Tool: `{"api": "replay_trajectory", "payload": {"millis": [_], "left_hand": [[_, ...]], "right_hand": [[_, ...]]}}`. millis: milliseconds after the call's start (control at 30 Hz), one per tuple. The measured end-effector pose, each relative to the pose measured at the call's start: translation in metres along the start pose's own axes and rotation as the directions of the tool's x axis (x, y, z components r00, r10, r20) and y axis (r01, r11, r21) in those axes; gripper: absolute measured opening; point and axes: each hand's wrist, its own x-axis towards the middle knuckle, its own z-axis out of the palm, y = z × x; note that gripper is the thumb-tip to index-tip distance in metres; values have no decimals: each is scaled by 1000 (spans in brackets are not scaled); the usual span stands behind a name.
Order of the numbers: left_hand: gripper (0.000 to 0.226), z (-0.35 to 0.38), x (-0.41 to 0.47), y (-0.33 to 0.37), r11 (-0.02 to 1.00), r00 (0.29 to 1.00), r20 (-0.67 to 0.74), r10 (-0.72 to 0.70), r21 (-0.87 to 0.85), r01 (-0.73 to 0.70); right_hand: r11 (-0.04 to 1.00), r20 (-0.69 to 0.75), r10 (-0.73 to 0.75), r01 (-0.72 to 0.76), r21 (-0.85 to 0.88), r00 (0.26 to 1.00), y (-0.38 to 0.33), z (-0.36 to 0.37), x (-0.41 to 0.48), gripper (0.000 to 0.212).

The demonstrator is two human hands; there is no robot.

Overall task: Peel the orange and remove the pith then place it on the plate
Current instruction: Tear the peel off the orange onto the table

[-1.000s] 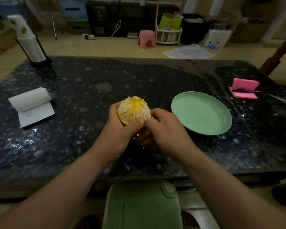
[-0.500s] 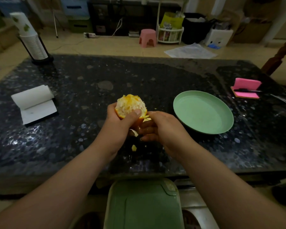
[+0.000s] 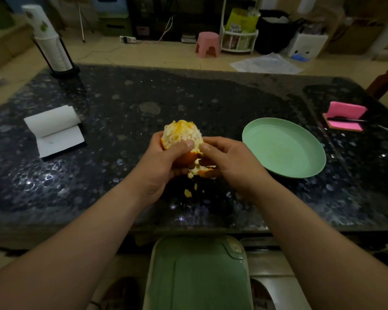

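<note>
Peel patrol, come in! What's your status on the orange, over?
Left hand grips orange, top peeled, pith showing. Right hand pinches loose peel underneath. Plate at right, nothing between; peel scraps on table.

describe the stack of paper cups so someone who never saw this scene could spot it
On the dark speckled table, look to the far left corner, beyond the white notepad. The stack of paper cups rises there from a black stand. It is the only tall thing on the table, white and ribbed, with green leaf prints near its top.
</note>
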Motion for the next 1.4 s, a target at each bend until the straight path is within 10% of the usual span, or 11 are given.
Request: {"api": "replay_trajectory", "payload": {"millis": [300,833,1100,1400], "left_hand": [[70,5,-10,-5,986,993,53,104,125,-110],[69,-3,-18,-6,888,971,48,234,395,-234],[78,-7,-17,-2,961,987,9,160,229,-157],[79,-10,-20,-3,956,984,80,160,237,-175]], "right_hand": [[991,-67,-83,75,-115,994,-1,8,-4,26],[950,-163,86,-31,309,983,6,35,-9,18],[845,-28,223,-179,504,974,7,36,-6,28],[983,110,131,-143,112,985,-1,22,-11,31]]}}
